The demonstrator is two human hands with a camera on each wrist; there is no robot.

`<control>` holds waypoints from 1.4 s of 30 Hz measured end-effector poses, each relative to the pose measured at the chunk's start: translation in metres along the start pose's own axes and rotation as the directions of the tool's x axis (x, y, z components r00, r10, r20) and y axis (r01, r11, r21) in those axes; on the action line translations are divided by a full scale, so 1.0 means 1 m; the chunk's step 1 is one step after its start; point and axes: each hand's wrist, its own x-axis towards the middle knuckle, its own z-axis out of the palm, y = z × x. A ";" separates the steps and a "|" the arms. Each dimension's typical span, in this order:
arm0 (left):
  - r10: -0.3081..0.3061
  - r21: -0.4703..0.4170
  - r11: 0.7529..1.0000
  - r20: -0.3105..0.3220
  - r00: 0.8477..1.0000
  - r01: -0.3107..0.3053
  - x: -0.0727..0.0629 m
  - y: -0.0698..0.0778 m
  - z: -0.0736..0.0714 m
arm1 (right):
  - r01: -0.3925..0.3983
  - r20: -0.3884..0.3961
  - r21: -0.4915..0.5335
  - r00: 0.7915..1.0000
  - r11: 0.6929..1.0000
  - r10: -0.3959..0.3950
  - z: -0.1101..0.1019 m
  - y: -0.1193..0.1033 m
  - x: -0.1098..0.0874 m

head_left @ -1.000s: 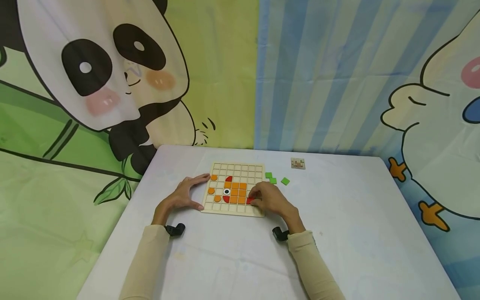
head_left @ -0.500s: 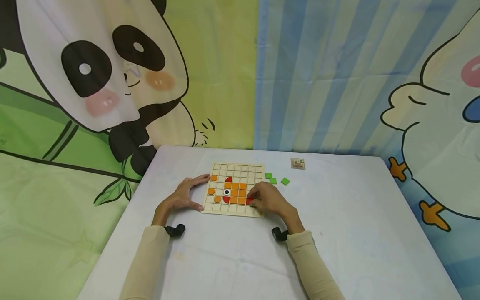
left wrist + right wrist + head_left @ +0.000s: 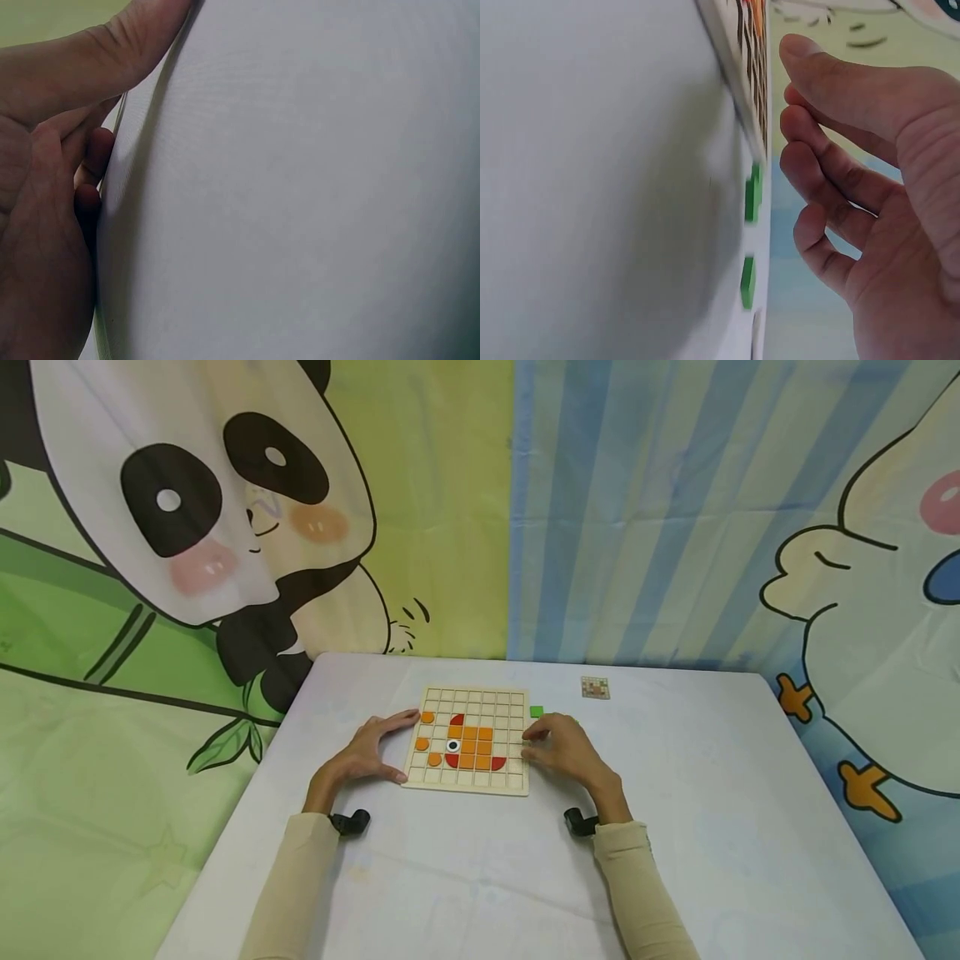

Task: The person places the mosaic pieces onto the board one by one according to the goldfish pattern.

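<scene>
A pale wooden grid board (image 3: 468, 782) lies on the table, bearing a fish-like pattern. Orange square tiles (image 3: 477, 748) adjoin a white eye tile (image 3: 453, 746), with red quarter-round pieces around them, including one at the lower right (image 3: 498, 764). Orange discs (image 3: 422, 744) sit along the left side. My left hand (image 3: 369, 748) spreads its thumb and fingers against the board's left edge. Over the right edge is my right hand (image 3: 566, 745), fingers loosely bent, holding nothing. Green square tiles (image 3: 748, 282) show beyond it in the right wrist view; in the head view it hides all but one (image 3: 537, 712).
A small patterned card (image 3: 596, 687) lies at the back right of the white table (image 3: 465, 877). Behind the table hangs a cartoon-printed curtain (image 3: 435, 510), reaching along its far edge.
My right hand has let go of the red quarter-round piece, which stays on the board, and moved right toward the green tiles. The left hand keeps its place.
</scene>
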 end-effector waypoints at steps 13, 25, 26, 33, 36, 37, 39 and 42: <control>-0.016 -0.006 1.000 0.003 1.000 0.016 0.000 0.001 0.000 | -0.135 -0.155 0.009 0.979 0.991 0.134 -0.026 0.043 -0.011; -0.012 -0.007 1.000 0.004 1.000 0.012 0.000 0.000 -0.001 | -0.262 -0.208 -0.038 0.946 0.964 0.249 -0.035 0.061 -0.015; -0.010 -0.006 1.000 0.005 1.000 0.010 0.000 0.000 0.000 | -0.264 -0.202 -0.038 0.946 0.964 0.252 -0.034 0.062 -0.015; -0.010 -0.011 1.000 -0.004 1.000 0.010 -0.002 0.000 0.002 | -0.259 -0.184 -0.055 0.952 0.964 0.245 -0.033 0.065 -0.011; -0.008 -0.013 1.000 -0.007 1.000 0.008 -0.001 -0.001 0.002 | -0.256 -0.179 -0.054 0.953 0.965 0.243 -0.034 0.064 -0.009; -0.007 -0.015 1.000 -0.005 1.000 0.007 -0.001 -0.001 0.001 | -0.254 -0.176 -0.051 0.954 0.966 0.242 -0.035 0.064 -0.008; -0.007 -0.016 1.000 -0.001 1.000 0.007 -0.001 -0.001 0.001 | -0.249 -0.167 -0.046 0.957 0.967 0.238 -0.036 0.062 -0.008; -0.013 -0.012 1.000 0.003 1.000 0.013 -0.001 0.000 0.000 | -0.240 -0.153 -0.045 0.961 0.970 0.231 -0.038 0.062 -0.006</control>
